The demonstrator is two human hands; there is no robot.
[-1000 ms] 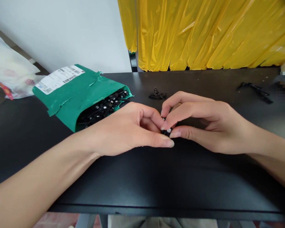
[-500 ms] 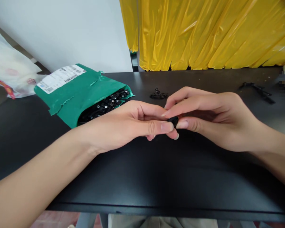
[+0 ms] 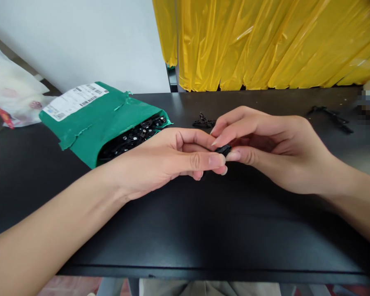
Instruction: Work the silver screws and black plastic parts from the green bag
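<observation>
Both hands meet over the middle of the black table (image 3: 185,230). My left hand (image 3: 169,160) and my right hand (image 3: 265,144) pinch one small black part (image 3: 223,150) between their fingertips, a little above the tabletop. Most of the part is hidden by the fingers. Behind my left hand lies a torn green mailing bag (image 3: 95,119) with a white label, its open mouth full of several small black parts (image 3: 132,137).
A small black assembled piece (image 3: 203,121) lies just behind my hands. More black pieces (image 3: 331,117) lie at the far right. A white plastic bag (image 3: 12,98) sits at the far left. Yellow plastic sheeting (image 3: 265,41) hangs behind the table.
Both hands lifted slightly off the table and the fingers shifted on the small black part; my left thumb now stretches along its near side.
</observation>
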